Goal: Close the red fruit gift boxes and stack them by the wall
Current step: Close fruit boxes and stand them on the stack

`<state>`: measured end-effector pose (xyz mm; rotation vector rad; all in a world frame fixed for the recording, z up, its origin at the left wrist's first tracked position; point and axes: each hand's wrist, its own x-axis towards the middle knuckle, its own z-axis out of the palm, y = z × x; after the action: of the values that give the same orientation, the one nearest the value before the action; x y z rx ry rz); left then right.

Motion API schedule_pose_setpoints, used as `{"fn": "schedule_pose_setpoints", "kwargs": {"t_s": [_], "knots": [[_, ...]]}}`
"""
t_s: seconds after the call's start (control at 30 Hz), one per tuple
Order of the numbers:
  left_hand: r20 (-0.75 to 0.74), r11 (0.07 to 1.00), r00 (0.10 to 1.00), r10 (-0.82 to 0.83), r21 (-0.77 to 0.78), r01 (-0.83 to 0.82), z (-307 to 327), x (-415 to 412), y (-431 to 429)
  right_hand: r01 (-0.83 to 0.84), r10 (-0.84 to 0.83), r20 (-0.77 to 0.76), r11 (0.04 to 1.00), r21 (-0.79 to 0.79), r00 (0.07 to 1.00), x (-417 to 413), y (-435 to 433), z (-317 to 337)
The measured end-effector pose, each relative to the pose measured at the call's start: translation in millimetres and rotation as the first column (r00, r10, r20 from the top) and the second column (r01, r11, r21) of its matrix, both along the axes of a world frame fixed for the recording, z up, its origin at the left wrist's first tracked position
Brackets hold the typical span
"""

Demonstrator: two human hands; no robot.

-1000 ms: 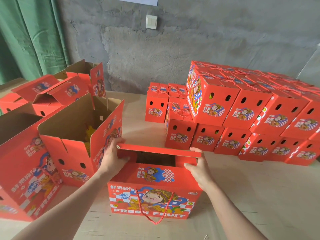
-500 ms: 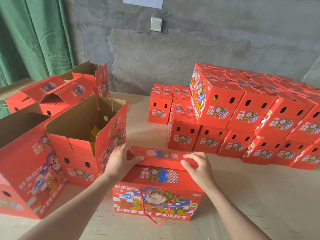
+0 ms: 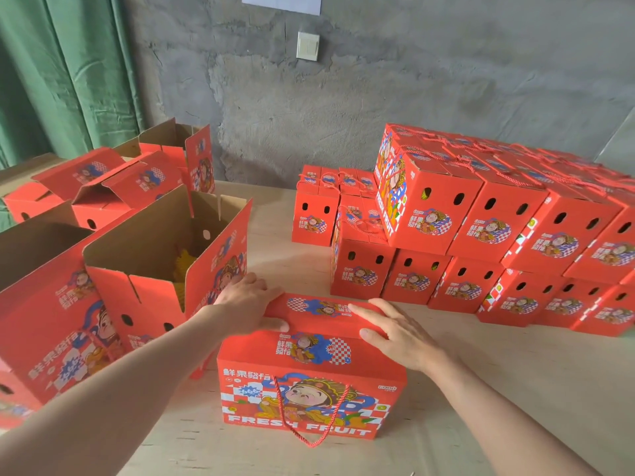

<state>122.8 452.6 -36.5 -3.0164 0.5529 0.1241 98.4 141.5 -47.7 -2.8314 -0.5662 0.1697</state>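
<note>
Pressing box (image 3: 311, 369) (front: "FRESH FRUIT"): left hand (image 3: 248, 301), right hand (image 3: 395, 333).

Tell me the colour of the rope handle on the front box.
The rope handle is red; it shows in the head view.

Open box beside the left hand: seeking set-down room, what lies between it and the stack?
Only bare tabletop, as the head view shows.

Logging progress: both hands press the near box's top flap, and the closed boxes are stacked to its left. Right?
Not quite: the head view shows the closed boxes stacked right of the near box; left hand and right hand do press its top flap.
</note>
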Motion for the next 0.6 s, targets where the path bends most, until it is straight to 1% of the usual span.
{"fn": "schedule_pose_setpoints", "kwargs": {"t_s": [0.07,0.17,0.3,0.5,0.6], "knots": [[-0.025,1.0,1.0,-0.015,-0.019,0.014,-2.5,0.4,0.6,0.008,-0.008,0.048,1.0,-0.001,0.999,0.3,1.7,-0.7],[-0.043,0.993,0.999,-0.03,-0.111,0.025,-7.3,-1.1,1.2,0.016,-0.016,0.09,1.0,0.01,0.996,-0.8,2.9,-3.3],[-0.015,0.994,0.998,-0.053,-0.093,0.052,-7.9,-0.5,1.2,0.019,-0.018,0.118,1.0,-0.003,0.993,0.1,3.1,-3.3],[-0.029,0.993,0.999,-0.041,-0.114,0.038,-7.3,-4.2,0.4,-0.029,0.041,0.101,0.993,-0.118,0.994,1.2,2.5,-0.9],[-0.034,0.992,0.999,-0.024,-0.122,0.02,-6.6,-5.7,-0.9,-0.018,0.039,0.145,0.99,-0.139,0.989,-2.2,5.5,0.4]]}}
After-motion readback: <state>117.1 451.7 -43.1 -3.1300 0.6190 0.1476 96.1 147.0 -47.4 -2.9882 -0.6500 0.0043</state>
